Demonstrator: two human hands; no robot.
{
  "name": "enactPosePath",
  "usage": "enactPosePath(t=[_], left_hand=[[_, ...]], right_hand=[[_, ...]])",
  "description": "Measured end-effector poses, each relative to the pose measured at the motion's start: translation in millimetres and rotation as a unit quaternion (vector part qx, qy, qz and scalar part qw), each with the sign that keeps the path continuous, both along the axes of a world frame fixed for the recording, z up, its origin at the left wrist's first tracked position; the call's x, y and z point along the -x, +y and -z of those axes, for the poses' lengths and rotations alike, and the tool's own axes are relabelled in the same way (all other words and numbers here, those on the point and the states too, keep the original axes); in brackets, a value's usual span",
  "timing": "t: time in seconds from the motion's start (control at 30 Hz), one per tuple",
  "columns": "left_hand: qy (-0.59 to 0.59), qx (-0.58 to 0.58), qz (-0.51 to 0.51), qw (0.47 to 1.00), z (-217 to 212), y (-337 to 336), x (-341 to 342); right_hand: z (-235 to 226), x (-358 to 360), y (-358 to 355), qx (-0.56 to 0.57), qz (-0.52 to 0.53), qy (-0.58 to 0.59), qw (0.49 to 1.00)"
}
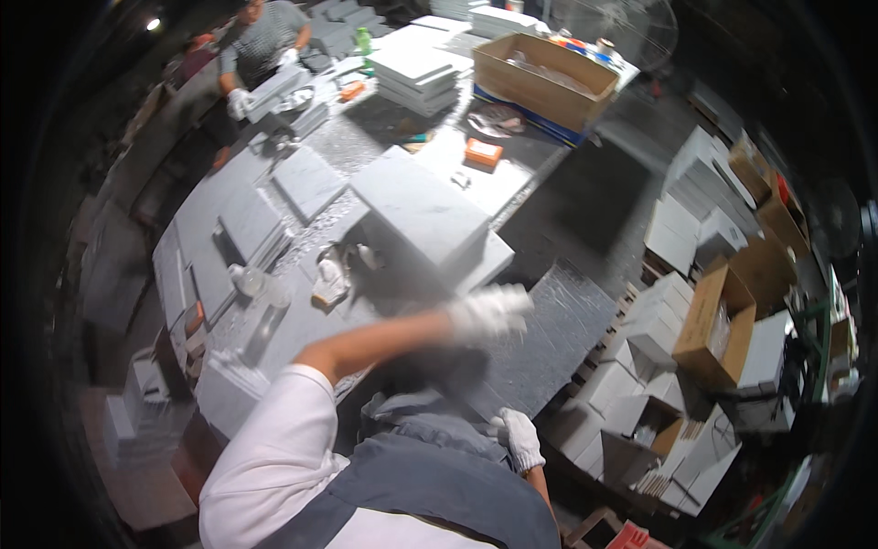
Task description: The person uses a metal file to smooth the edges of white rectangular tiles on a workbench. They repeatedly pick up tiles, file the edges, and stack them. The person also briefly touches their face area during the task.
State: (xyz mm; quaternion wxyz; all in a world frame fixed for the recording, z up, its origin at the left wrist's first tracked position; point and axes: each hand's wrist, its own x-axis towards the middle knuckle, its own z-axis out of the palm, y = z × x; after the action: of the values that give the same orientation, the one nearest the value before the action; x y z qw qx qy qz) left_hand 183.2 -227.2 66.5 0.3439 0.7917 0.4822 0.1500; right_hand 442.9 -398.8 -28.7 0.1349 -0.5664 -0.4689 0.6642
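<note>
My left hand, in a white glove, reaches across to the right above a dark grey slab with a scratched, dusty surface. It is slightly blurred, its fingers look stretched out, and I see nothing held in it. At the slab's near edge is my right hand, also gloved in white, its fingers bent over that edge. Whether the thumb goes underneath is hidden. Just beyond my left hand lies a stack of pale marble-like tiles. A crumpled white glove rests left of the stack.
More pale tiles and a clear bottle are on the dusty table to the left. An orange box and a large cardboard box stand farther back. White cartons fill the right side. A co-worker handles tiles at far left.
</note>
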Motion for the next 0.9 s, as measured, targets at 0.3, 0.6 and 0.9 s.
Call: enactPosePath(t=[0.3,0.6,0.9], left_hand=[[0.084,0.243,0.015,0.966,22.5,-182.9,-11.0],[0.062,-0.100,-0.235,0.965,17.7,-212.6,88.9],[0.253,-0.218,-0.346,0.877,92.3,-258.5,184.3]], right_hand=[[27.2,-29.8,-16.4,0.083,0.039,-0.001,0.996],[5.7,75.7,118.9,-0.346,0.055,-0.028,0.936],[-115.4,242.3,210.6,-0.653,-0.264,-0.170,0.690]])
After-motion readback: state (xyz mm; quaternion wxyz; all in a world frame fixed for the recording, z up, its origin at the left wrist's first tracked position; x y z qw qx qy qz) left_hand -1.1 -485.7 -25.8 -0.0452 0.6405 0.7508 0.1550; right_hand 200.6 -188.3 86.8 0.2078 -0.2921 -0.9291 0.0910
